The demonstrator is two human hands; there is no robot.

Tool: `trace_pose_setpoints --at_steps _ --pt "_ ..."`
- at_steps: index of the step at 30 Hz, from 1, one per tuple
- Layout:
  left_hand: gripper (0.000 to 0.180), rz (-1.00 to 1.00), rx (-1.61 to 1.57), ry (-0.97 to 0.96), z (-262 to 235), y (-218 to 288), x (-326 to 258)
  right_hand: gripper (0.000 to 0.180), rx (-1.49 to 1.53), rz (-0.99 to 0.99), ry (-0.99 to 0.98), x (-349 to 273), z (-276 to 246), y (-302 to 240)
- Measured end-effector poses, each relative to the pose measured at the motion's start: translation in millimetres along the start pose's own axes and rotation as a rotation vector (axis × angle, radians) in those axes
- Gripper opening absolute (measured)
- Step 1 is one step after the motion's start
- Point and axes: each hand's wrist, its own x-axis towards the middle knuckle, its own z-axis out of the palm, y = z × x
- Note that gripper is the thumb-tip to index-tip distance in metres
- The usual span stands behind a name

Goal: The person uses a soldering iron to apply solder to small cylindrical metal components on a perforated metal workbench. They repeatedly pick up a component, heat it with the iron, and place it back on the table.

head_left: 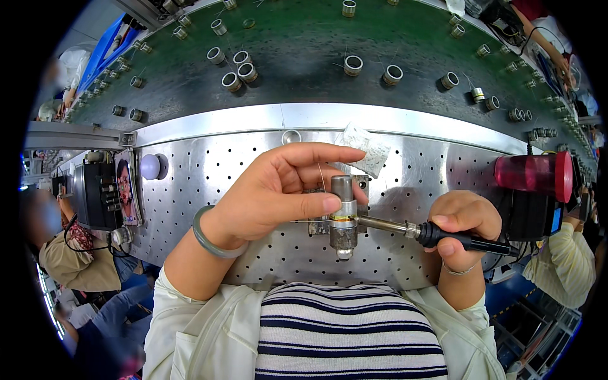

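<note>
Centrally, a small metal cylinder (343,215) stands upright in a fixture on the perforated steel worktop (209,183), with a band of copper-coloured winding around its middle. The left hand (272,190) is half open: its thumb presses against the cylinder's left side, while the fingers arch loosely above it and a fine wire (322,177) rises between them. The right hand (465,221) is closed around the black handle of a soldering iron (411,229), whose metal tip lies level and meets the cylinder at the winding from the right. A pale green bangle (212,244) sits on the left wrist. Just behind the cylinder lies a small clear plastic bag (367,147). Farther back, a green conveyor belt (304,50) carries scattered metal rings (353,64). A red cylindrical container (535,174) lies on its side at the right, and a black device (98,193) stands at the left edge.
</note>
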Motion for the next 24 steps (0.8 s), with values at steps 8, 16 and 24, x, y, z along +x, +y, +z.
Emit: trace_pose_setpoints --at_steps 8,16,24 --pt "0.059 -0.013 -0.007 0.0 0.0 -0.8 2.2 0.024 -0.026 -0.053 -0.035 2.1 -3.2 0.5" --pt "0.062 -0.019 -0.009 0.008 0.8 0.5 1.9 0.022 -0.059 -0.037 -0.031 1.0 -3.4 -0.4" --pt "0.07 -0.06 0.004 -0.001 9.1 8.9 2.7 0.021 -0.069 -0.03 -0.021 0.9 -3.8 -0.9"
